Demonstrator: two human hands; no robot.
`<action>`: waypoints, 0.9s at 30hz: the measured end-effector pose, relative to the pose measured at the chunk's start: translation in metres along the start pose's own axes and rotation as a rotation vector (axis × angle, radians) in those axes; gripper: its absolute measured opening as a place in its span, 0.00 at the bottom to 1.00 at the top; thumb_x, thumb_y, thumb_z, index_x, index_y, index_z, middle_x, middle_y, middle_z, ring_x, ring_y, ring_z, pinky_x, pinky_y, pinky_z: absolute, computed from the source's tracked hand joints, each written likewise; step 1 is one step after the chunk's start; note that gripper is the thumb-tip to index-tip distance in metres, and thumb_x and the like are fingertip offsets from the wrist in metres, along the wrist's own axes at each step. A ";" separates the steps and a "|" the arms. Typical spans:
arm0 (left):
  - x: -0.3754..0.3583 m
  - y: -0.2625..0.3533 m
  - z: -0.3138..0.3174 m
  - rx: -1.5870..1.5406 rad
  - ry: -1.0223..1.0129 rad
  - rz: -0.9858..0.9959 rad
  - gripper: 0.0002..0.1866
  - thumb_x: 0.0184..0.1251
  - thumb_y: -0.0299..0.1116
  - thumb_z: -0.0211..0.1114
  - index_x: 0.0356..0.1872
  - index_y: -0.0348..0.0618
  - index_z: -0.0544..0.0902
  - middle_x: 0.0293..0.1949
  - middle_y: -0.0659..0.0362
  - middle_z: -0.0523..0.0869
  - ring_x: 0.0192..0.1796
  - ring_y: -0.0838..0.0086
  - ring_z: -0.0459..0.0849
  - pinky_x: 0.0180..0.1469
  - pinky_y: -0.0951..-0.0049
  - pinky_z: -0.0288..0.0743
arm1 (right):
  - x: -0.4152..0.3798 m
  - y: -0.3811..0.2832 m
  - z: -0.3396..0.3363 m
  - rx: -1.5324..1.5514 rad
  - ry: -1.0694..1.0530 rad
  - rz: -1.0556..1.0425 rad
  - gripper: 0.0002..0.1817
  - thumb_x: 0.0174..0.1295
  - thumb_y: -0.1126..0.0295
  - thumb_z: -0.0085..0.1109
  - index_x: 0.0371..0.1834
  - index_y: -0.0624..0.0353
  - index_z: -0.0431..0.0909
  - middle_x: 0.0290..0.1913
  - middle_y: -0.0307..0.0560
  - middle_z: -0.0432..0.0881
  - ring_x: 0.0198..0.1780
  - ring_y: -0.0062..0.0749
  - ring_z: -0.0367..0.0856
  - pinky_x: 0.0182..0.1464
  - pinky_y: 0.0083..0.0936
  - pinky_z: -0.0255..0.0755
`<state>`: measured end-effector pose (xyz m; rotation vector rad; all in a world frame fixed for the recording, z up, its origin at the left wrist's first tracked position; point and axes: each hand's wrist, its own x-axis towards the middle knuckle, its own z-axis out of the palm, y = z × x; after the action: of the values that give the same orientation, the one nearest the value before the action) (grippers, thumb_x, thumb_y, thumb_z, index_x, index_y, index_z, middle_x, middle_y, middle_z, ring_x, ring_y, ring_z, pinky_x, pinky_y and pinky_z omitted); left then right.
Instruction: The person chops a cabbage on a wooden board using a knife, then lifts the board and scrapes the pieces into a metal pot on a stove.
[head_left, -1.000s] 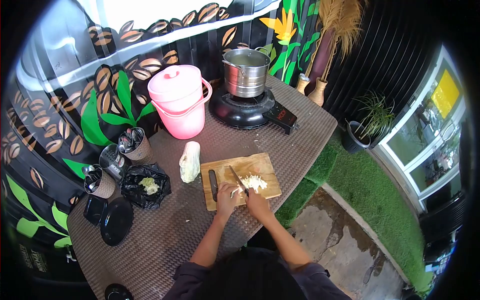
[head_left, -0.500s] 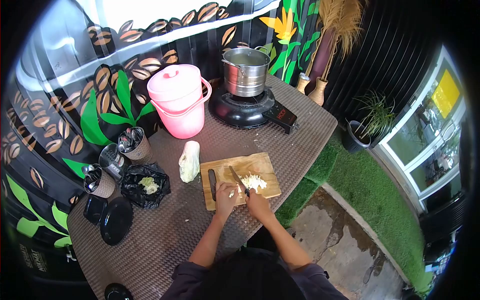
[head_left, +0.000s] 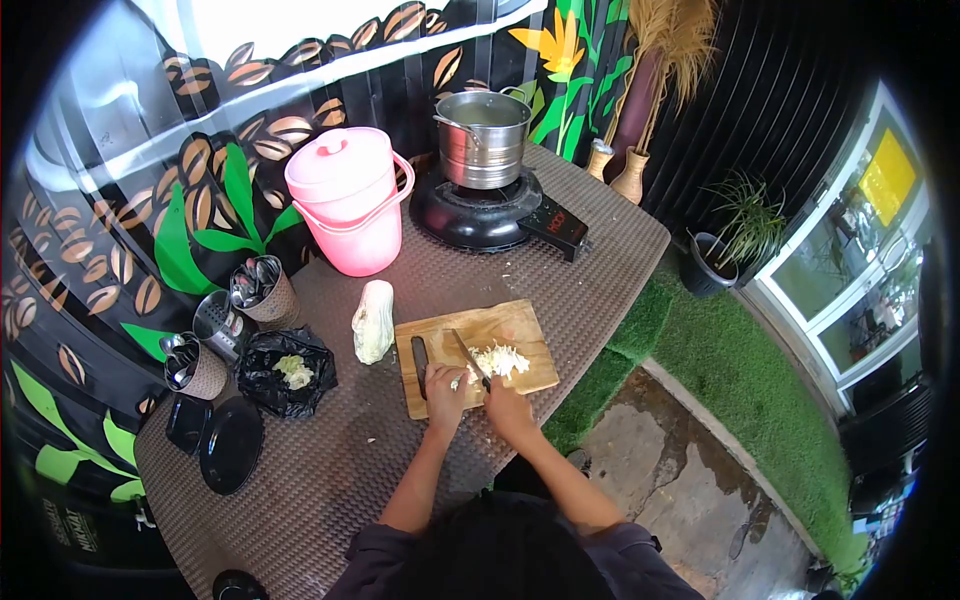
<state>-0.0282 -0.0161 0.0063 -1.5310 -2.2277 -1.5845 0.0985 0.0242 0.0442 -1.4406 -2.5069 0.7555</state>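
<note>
A knife (head_left: 463, 348) is gripped by its handle in my right hand (head_left: 509, 410), its blade slanting up and left over the wooden cutting board (head_left: 522, 318). My left hand (head_left: 446, 392) lies at the board's near side with curled fingers, holding a small pale piece of cabbage (head_left: 462, 381) left of the blade. Shredded cabbage (head_left: 505, 360) is heaped to the right of the knife. Left of the board, a whole napa cabbage (head_left: 374, 322) rests on the table. The board's dark handle slot (head_left: 419, 362) is beside my left fingers.
A pink lidded bucket (head_left: 350, 205) and a steel pot (head_left: 482, 140) on a black portable stove (head_left: 475, 215) stand at the back. To the left are a black bag (head_left: 262, 372) with leaf scraps, cutlery holders (head_left: 272, 300) and a black oval plate (head_left: 232, 445). The table (head_left: 340, 500) edge curves at right.
The view has shifted slightly. Both hands stay at the board, with the knife in nearly the same place among the cabbage shreds.
</note>
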 end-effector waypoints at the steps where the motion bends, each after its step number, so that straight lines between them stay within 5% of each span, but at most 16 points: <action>1: 0.001 -0.002 0.001 0.000 0.002 0.001 0.04 0.52 0.23 0.70 0.30 0.38 0.87 0.34 0.55 0.86 0.43 0.61 0.77 0.48 0.66 0.71 | -0.004 -0.002 0.003 -0.004 0.002 0.025 0.15 0.66 0.62 0.49 0.46 0.62 0.65 0.29 0.66 0.82 0.34 0.64 0.82 0.38 0.54 0.76; 15: -0.003 -0.007 0.001 -0.028 -0.018 -0.006 0.07 0.50 0.22 0.69 0.32 0.39 0.88 0.33 0.55 0.87 0.41 0.62 0.80 0.46 0.66 0.74 | 0.003 -0.006 -0.018 0.014 -0.140 0.038 0.16 0.65 0.63 0.48 0.49 0.63 0.66 0.35 0.69 0.81 0.39 0.62 0.82 0.41 0.53 0.75; 27: -0.002 -0.004 0.001 -0.041 0.041 -0.012 0.05 0.49 0.22 0.70 0.29 0.38 0.86 0.32 0.55 0.86 0.41 0.62 0.79 0.45 0.67 0.74 | 0.008 -0.003 -0.005 0.009 -0.048 -0.021 0.15 0.66 0.62 0.47 0.46 0.63 0.65 0.30 0.66 0.82 0.35 0.63 0.82 0.36 0.53 0.75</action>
<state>-0.0300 -0.0165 0.0020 -1.4830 -2.2012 -1.6600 0.0937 0.0318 0.0488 -1.4079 -2.5462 0.8058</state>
